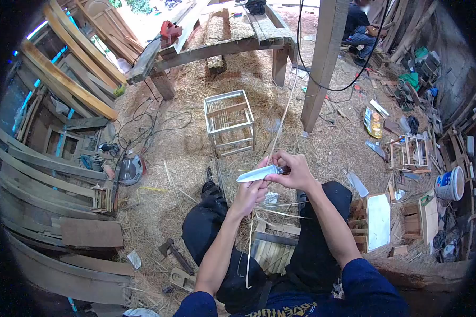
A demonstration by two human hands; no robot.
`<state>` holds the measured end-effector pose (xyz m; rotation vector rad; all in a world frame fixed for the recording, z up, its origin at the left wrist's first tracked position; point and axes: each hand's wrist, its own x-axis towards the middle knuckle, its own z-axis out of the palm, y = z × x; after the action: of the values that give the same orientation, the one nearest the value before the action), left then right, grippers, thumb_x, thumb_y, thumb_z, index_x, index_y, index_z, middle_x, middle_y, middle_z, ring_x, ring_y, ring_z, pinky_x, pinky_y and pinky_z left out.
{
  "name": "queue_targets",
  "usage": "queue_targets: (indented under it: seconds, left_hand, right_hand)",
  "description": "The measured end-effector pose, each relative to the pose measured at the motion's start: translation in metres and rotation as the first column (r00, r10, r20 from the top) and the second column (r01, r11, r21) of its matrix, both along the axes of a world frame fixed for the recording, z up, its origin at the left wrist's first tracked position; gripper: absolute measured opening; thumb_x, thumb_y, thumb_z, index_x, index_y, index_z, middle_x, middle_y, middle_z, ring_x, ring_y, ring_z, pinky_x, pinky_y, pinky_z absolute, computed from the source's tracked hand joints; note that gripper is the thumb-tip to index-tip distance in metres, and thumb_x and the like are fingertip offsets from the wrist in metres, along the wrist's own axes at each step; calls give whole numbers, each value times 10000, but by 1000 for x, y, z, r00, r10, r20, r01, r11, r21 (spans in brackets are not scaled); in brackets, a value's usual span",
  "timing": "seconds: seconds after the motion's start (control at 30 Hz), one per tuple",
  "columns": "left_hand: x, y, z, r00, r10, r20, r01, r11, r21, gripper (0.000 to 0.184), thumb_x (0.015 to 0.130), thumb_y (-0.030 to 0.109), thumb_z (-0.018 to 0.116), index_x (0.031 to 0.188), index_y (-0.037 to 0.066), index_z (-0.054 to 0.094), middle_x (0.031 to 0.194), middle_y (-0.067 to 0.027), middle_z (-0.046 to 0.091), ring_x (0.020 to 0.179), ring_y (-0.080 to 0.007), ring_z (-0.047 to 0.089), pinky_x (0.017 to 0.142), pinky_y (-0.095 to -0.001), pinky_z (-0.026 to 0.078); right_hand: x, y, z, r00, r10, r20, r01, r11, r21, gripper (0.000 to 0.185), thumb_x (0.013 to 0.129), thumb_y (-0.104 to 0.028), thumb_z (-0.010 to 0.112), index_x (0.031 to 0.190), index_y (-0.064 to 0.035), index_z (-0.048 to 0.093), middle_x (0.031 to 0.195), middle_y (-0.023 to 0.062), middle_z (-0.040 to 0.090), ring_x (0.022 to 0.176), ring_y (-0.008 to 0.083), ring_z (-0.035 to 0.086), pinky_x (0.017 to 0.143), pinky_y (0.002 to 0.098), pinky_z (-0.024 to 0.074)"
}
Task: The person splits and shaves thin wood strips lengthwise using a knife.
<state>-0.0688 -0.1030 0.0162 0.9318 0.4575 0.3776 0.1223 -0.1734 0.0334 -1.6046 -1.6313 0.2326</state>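
My right hand [296,171] is closed around the dark handle of a knife [255,173]. Its broad, pale blade points left, over my left hand [248,196]. Between the fingers of that left hand is a long thin strip [283,117], which looks like bamboo or cane. The strip runs up and away past the knife, and a slim length hangs down toward my lap. Blade and strip cross close together; whether the edge touches it I cannot tell. More thin strips [283,213] lie across my knees, above a slatted wooden piece [272,254] between my legs.
Shavings cover the floor. Ahead stand a small wooden frame [230,128], a workbench [217,48] and a post [322,68]. A hatchet-like tool [175,255] and a power saw [131,170] lie left. A bucket [449,185] stands right; another person [360,29] crouches at the back.
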Motion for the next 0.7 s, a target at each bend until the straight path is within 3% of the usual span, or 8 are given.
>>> queue_targets:
  seconds: [0.1,0.2,0.3,0.4,0.5,0.53,0.7]
  left_hand:
    - [-3,-4,3,1000,-8,-21,8,1000,-13,534,1078,199,437,1585,203,269,737,80,323,530,-8,264,445,-192,205]
    - [-3,-5,3,1000,7,-24,-6,1000,11,529,1075,202,448,1579,201,286,738,77,324,520,-11,267,440,-191,204]
    - [-4,-7,3,1000,7,20,-6,1000,-13,518,1070,196,459,1567,190,314,728,76,318,499,-14,263,428,-192,205]
    - [-13,-9,14,1000,-15,21,14,999,52,509,1067,195,466,1558,178,333,716,75,312,483,-16,257,414,-195,205]
    - [-15,-10,7,1000,4,0,-4,1000,7,499,1065,191,469,1550,168,351,705,73,305,475,-16,248,409,-194,205]
    - [-17,-7,5,1000,30,2,-30,999,-22,491,1063,196,477,1542,166,369,706,75,302,481,-16,253,411,-194,206]
    - [-26,-1,-1,998,23,-53,-23,1000,15,488,1062,203,483,1537,170,379,707,78,302,494,-16,260,422,-194,201]
  right_hand:
    - [2,-2,-5,999,-21,34,18,994,107,538,716,-557,823,921,-113,600,573,49,584,488,228,615,491,349,452]
    - [6,-3,-8,999,-38,23,34,988,153,529,683,-480,881,888,-82,598,533,17,522,448,153,506,463,297,398]
    - [6,-6,-3,995,-70,66,56,980,191,516,691,-455,884,886,-78,591,532,17,517,451,141,513,464,290,398]
    - [30,-4,-14,941,-325,-97,335,934,125,528,718,-530,844,891,-98,594,541,22,558,457,166,569,479,322,435]
    - [47,-5,-5,893,-449,-33,450,891,59,515,747,-530,825,877,-95,582,504,28,527,438,152,530,466,322,409]
    - [39,-2,-8,893,-450,-13,449,886,115,497,775,-531,802,858,-100,569,483,38,513,423,174,513,456,338,396]
    - [29,-3,-13,929,-371,11,370,929,11,498,785,-552,782,856,-106,570,531,59,566,453,228,573,471,348,436]
